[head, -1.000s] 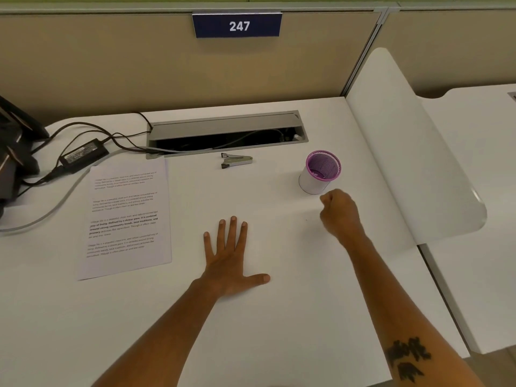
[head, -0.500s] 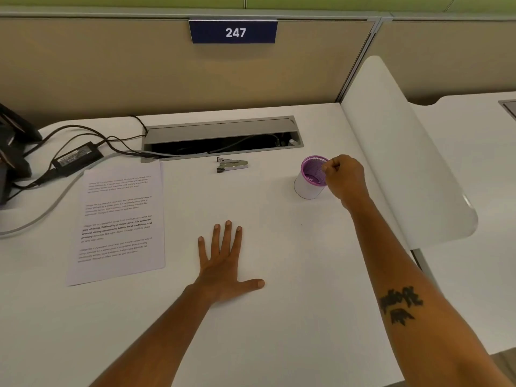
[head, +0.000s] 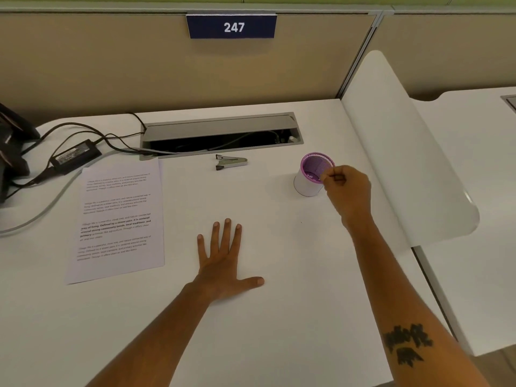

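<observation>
Though curled tight, thumb on forefinger, over near-right rim of cup (head: pixel 307 188): cannot tell contents of right hand (head: pixel 347 191) (dark speck at fingertips, too small to name). Cup upright on desk (head: pixel 279 331), mouth up, directly below and just left of that pinch; so nearer by far to right hand. Left hand (head: pixel 223 263) flat, fingers spread, holding nothing, well apart from cup. Hidden: cup's right wall, behind knuckles. Blurred: cup floor.

Bare left forearm (head: pixel 156 331), bare right forearm (head: pixel 391 275) with dark tattoo (head: pixel 408 344).
</observation>
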Demonstrator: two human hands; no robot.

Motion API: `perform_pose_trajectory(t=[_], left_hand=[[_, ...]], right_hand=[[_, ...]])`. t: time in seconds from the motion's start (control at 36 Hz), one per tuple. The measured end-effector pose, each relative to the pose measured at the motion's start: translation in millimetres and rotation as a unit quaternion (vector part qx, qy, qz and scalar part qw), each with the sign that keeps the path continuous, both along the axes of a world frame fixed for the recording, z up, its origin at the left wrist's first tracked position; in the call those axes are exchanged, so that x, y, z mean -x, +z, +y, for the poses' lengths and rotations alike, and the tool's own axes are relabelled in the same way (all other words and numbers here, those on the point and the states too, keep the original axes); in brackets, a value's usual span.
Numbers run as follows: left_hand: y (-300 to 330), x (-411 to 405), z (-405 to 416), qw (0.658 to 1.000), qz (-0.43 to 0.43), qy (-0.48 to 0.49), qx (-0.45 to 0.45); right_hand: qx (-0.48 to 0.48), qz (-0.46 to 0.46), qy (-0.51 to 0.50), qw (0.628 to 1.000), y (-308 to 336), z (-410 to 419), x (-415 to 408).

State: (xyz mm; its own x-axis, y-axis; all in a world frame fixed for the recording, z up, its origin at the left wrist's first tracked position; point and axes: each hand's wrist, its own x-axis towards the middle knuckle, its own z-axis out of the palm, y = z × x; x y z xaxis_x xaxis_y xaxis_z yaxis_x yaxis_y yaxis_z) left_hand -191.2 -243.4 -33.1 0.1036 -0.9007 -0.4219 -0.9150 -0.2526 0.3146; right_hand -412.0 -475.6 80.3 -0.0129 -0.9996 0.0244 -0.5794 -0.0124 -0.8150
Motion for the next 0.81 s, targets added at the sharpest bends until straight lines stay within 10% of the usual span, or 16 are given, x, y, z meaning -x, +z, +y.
perform_pose_trajectory(t=[0.81], left_hand=[[-1.9, -0.3, 0.3, 1.0, 0.007, 0.0, 0.002]], right_hand=[[0.002, 0.275, 0.144, 0.951, -77.3, 75.5, -9.1]])
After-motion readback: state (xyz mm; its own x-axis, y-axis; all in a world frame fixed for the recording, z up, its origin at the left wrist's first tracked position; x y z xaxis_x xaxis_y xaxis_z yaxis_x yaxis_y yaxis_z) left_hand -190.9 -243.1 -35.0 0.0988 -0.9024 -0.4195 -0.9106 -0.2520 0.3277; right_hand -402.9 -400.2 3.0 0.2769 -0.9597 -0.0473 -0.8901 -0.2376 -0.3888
